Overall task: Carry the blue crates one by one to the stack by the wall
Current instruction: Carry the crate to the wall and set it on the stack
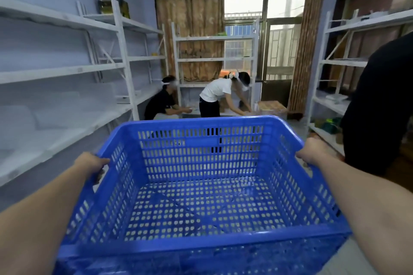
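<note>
Blue plastic crate (pixel 201 185), unlabelled, is held up in front of the chest. Left hand (pixel 93 163) and right hand (pixel 312 149), arms outstretched, have fingers clenched over its opposite side rims.

crate (pixel 201 185) front centre (held at both sides) | left hand (pixel 93 163) left rim | right hand (pixel 312 152) right rim

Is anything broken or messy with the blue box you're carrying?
Nothing stands out. The blue crate looks whole and empty, held level with the left hand and the right hand gripping its side rims. The white shelves stand straight, and no spill shows on the floor.
</note>
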{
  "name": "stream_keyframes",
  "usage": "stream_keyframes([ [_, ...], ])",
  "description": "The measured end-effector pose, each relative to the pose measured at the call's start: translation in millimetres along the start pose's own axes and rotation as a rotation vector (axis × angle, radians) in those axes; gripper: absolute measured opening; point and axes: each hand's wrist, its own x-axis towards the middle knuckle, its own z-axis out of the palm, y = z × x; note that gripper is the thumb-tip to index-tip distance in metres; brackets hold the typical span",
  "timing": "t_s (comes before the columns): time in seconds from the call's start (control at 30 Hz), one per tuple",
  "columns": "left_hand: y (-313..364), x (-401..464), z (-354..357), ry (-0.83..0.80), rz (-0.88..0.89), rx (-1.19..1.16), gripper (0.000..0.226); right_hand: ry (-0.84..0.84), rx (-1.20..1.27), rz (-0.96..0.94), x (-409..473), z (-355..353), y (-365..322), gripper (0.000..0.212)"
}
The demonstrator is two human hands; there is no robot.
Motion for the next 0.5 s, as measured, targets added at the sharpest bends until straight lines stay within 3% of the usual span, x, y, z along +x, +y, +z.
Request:
stream_keyframes([
  [0.2,-40.1,-22.3,-21.7,0.102,-0.088,0.028,0.028,-0.123,0.016,-0.111,22.8,45.8,-23.4,0.012],
  [0.5,-111.0,-106.6,-78.1,0.39,-0.228,0.064,0.033,-0.338,0.054,-0.38,9.4,91.9,-91.5,0.021],
])
